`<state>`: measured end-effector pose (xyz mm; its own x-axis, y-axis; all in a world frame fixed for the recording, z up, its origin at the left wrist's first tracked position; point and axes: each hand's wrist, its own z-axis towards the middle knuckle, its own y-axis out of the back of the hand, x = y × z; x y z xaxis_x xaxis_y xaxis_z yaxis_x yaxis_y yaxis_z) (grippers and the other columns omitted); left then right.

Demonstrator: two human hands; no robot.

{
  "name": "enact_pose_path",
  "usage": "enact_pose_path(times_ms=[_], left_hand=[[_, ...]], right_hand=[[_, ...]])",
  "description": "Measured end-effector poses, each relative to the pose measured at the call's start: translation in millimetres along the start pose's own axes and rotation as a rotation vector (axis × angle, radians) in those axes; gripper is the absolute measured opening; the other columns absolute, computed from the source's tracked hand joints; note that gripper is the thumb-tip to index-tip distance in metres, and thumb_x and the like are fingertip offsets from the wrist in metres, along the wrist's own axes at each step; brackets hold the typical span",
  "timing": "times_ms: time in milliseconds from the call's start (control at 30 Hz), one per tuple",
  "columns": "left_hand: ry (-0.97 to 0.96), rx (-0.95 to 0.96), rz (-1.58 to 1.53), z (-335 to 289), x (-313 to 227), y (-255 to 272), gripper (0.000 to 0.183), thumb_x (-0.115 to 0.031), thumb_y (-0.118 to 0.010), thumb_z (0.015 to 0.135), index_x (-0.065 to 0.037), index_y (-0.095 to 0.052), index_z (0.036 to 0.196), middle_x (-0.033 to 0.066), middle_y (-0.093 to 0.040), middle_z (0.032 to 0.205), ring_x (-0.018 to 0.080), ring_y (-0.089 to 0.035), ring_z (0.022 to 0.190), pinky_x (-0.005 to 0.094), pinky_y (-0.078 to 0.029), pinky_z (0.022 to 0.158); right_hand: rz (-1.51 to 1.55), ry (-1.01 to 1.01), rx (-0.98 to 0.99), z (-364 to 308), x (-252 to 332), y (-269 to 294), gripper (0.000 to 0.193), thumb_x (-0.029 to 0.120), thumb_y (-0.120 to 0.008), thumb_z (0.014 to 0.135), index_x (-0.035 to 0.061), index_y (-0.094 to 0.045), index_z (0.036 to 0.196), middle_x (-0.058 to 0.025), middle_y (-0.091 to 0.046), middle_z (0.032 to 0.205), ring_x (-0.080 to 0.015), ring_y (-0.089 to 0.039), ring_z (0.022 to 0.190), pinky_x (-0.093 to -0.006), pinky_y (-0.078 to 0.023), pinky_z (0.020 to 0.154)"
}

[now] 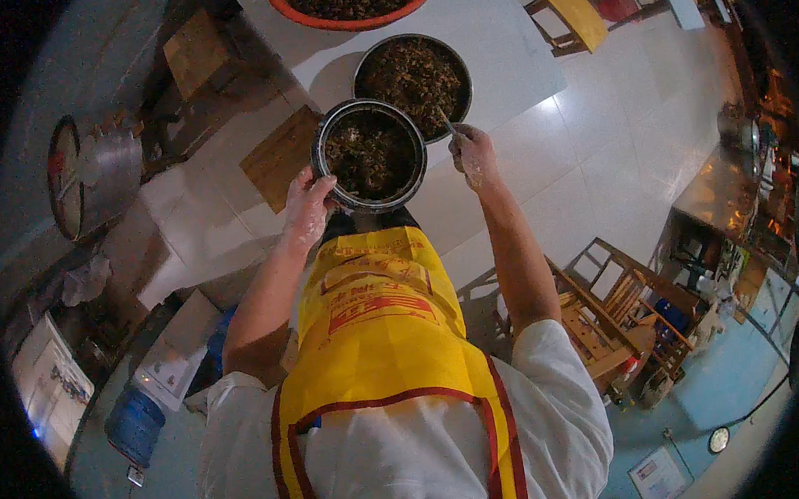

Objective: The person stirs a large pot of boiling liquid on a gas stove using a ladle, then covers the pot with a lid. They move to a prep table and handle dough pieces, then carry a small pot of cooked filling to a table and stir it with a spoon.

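Note:
My left hand (310,202) grips the rim of a round metal bowl (371,205), thumb over its edge. Dark brown, chopped, crumbly filling lies in it. The bowl is in front of my yellow apron (380,329). Just beyond it, partly overlapped, a second metal bowl (470,90) rests on the white table and is heaped with similar brown filling. My right hand (474,156) is closed round the thin handle of a utensil (449,125), whose far end goes into the filling of the second bowl, hidden. Whitish powder or dough coats both hands.
An orange-red basin (352,23) of dark filling stands farther back on the white table (508,78). A wooden stool (277,157) is at the table's left side. A large metal pot (114,176) stands far left; wooden chairs (596,331) are at right.

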<state>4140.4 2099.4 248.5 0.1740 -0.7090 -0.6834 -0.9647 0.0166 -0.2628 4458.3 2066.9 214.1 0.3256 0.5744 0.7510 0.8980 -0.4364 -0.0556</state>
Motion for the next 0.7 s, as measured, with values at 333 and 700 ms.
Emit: enact_pose_path(times_ms=[333,700], left_hand=[[0.005,0.007,-0.01,2.5,-0.3,0.9,0.016,-0.01,-0.066,0.088,-0.012,-0.061,0.104,0.0017,-0.062,0.093,0.0164,-0.063,0.084,0.0384,-0.057,0.071],[-0.033,-0.005,-0.028,1.7,-0.3,-3.2,0.015,-0.011,-0.064,0.09,-0.007,-0.06,0.104,-0.0003,-0.061,0.087,0.0106,-0.062,0.073,0.028,-0.054,0.056]], right_hand=[[0.111,-0.035,0.026,-16.7,8.0,3.4,0.034,0.007,-0.046,0.095,-0.0058,-0.052,0.126,-0.003,-0.051,0.067,-0.0088,-0.039,0.045,-0.0242,-0.027,0.039],[-0.756,0.386,0.095,-75.0,-1.8,-14.1,0.035,0.007,-0.049,0.094,0.0035,-0.057,0.128,-0.0109,-0.062,0.086,-0.0225,-0.061,0.072,-0.0331,-0.05,0.065]])
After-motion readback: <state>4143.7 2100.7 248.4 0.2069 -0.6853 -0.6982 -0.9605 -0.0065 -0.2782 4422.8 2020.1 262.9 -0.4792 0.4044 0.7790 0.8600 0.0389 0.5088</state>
